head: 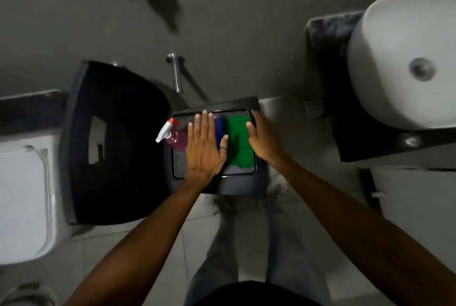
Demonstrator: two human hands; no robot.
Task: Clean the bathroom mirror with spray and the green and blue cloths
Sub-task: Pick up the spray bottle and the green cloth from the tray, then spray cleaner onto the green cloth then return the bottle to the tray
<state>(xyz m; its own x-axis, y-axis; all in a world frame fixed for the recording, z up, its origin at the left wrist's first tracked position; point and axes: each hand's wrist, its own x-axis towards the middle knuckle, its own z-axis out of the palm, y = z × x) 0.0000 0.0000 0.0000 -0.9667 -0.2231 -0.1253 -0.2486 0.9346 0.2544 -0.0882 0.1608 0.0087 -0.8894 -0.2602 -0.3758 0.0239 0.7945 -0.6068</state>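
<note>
Cloths and spray lay together on a black stool top beside the toilet.
Blue cloth [218,130] sat under my left hand [203,149], grip spread flat, pinching nothing; green cloth [239,142] just beside it, my right hand [265,139] open at its edge; spray bottle [171,134] lay tilted at left on the stool [243,187].
</note>
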